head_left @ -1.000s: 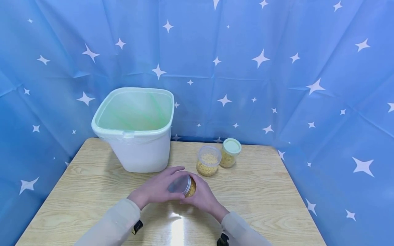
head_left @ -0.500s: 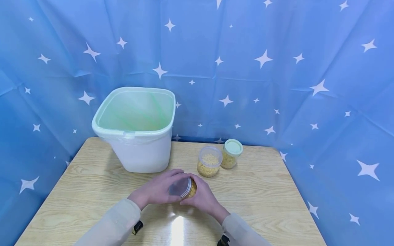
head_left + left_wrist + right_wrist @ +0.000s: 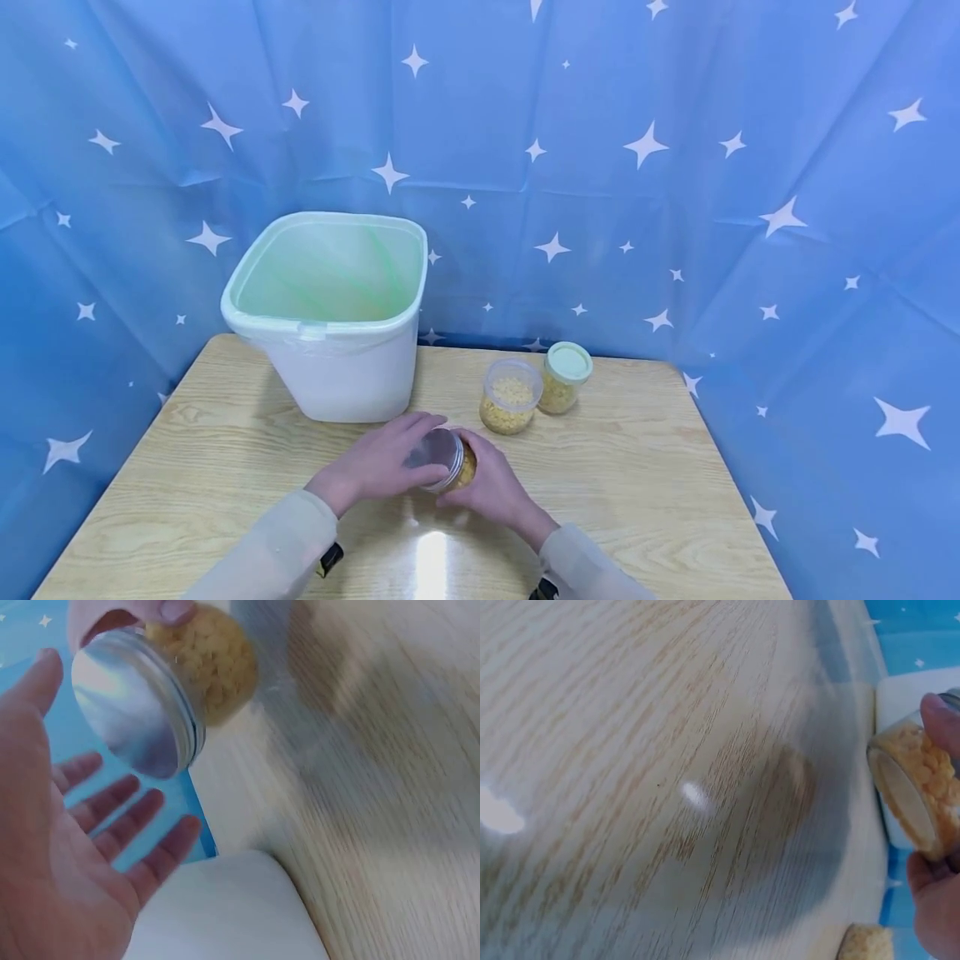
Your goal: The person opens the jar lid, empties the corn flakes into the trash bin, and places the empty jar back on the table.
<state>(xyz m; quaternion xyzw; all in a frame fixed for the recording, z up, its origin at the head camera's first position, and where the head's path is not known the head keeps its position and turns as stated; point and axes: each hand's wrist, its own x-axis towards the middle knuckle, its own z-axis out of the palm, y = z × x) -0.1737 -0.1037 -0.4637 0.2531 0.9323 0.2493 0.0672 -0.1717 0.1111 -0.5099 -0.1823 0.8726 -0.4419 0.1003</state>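
My right hand (image 3: 491,483) grips a clear jar of yellow pieces (image 3: 217,664) around its side, above the table. Tilted over, the jar has its silver metal lid (image 3: 127,705) facing my left hand (image 3: 378,462). In the left wrist view, that hand's fingers are spread and stand apart from the lid, with the palm toward it. The right wrist view shows the jar's base (image 3: 904,795) and a thumb (image 3: 941,724) pressed on its side. Part of the jar is hidden behind the right hand in the head view.
An open jar of pale yellow bits (image 3: 510,404) stands beyond my hands, beside a jar with a mint-green lid (image 3: 567,364). A large white bin (image 3: 341,375) with a pale green rim is at the back left. A blue star-patterned curtain (image 3: 495,108) surrounds the wooden table (image 3: 637,500).
My left hand has eased slightly left, its thumb shifting across the lid in the head view. The right hand keeps its grip on the jar, which stays in nearly the same place.
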